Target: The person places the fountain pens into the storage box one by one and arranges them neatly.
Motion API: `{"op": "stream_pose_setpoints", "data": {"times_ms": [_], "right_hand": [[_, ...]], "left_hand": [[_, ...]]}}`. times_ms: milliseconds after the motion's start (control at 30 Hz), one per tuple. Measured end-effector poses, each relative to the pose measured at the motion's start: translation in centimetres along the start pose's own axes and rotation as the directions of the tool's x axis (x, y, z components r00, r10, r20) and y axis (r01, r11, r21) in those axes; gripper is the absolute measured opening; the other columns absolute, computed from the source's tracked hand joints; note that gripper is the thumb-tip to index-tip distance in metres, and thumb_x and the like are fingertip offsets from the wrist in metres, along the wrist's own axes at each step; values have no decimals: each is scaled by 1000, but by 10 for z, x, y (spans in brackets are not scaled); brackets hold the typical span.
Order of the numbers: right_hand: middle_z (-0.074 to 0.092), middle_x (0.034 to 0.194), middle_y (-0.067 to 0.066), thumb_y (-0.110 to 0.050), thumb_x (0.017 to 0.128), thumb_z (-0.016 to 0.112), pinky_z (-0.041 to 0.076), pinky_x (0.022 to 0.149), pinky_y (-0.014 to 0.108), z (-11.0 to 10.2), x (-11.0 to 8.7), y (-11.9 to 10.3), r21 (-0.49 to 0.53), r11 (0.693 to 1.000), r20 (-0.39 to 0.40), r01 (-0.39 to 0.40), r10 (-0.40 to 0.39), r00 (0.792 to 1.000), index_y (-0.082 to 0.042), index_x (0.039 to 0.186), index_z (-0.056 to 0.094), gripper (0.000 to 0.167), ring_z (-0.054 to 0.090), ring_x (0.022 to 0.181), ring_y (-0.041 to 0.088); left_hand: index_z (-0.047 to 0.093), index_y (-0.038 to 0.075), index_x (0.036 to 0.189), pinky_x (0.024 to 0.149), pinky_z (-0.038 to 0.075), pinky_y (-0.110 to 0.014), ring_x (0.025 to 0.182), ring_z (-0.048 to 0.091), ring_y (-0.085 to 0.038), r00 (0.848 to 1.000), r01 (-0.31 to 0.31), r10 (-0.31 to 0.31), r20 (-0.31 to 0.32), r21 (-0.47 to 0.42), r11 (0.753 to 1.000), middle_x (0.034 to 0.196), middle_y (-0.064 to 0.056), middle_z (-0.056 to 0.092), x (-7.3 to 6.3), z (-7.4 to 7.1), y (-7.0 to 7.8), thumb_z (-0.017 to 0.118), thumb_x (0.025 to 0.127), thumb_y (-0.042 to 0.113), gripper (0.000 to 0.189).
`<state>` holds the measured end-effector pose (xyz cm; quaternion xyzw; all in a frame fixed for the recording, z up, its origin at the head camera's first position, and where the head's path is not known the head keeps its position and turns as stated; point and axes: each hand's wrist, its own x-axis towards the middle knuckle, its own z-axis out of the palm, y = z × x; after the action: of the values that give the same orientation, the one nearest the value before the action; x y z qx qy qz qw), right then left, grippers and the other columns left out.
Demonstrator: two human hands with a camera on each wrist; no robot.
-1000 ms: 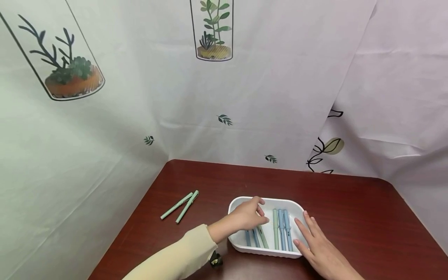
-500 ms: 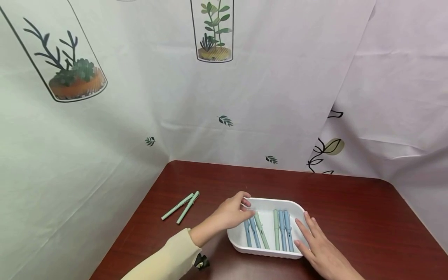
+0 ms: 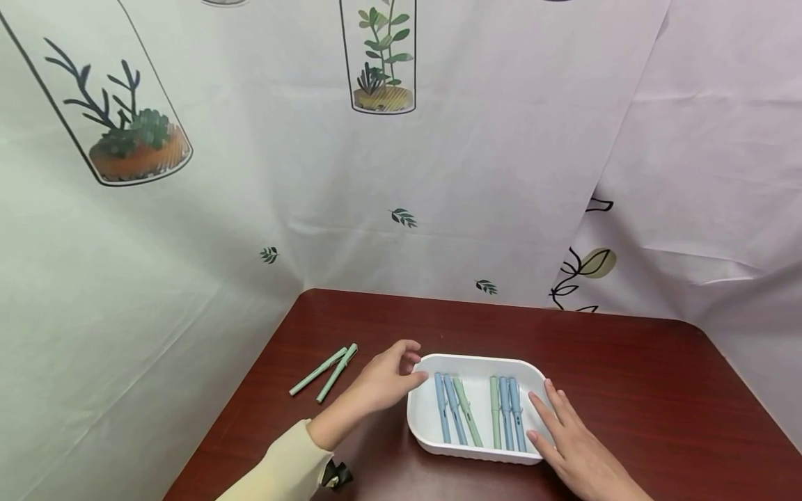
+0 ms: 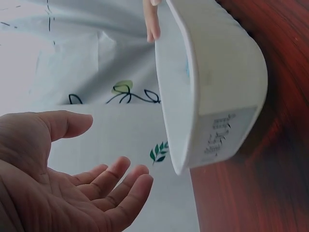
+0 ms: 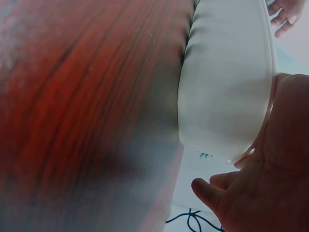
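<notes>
A white tray [image 3: 476, 454] holds two groups of pens. On its left side lie two blue pens [image 3: 442, 409] and a tilted green pen [image 3: 468, 412]; on its right, another green pen [image 3: 495, 412] lies beside two more blue pens [image 3: 505, 413]. My left hand [image 3: 386, 379] hovers by the tray's left edge, fingers loosely bent and holding nothing, as the left wrist view also shows. My right hand [image 3: 573, 445] rests at the tray's right rim with fingers extended; in the right wrist view its fingers meet the rim.
Two pale green pens [image 3: 336, 373] lie crossed on the dark red table [image 3: 601, 362], left of the tray. A white curtain [image 3: 501, 174] with plant prints hangs behind the table and along its left side.
My left hand has moved left, from above the pens inside the tray to its left edge, uncovering the left group. My right hand has stayed at the right rim.
</notes>
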<state>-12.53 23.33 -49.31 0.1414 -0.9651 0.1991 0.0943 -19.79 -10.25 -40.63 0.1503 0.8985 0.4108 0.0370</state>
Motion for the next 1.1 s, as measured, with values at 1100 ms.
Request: {"op": "stream_pose_setpoints", "data": {"times_ms": [1100], "right_hand": [[26, 165, 15, -45, 99, 62, 43, 103, 58, 0, 0, 0, 3, 1000, -2, -6, 6, 1000, -15, 153, 48, 63, 35, 143, 46]], "left_hand": [[57, 4, 137, 88, 53, -47, 116, 64, -33, 949, 253, -243, -200, 25, 967, 127, -12, 65, -24, -46, -90, 73, 92, 21, 50]]}}
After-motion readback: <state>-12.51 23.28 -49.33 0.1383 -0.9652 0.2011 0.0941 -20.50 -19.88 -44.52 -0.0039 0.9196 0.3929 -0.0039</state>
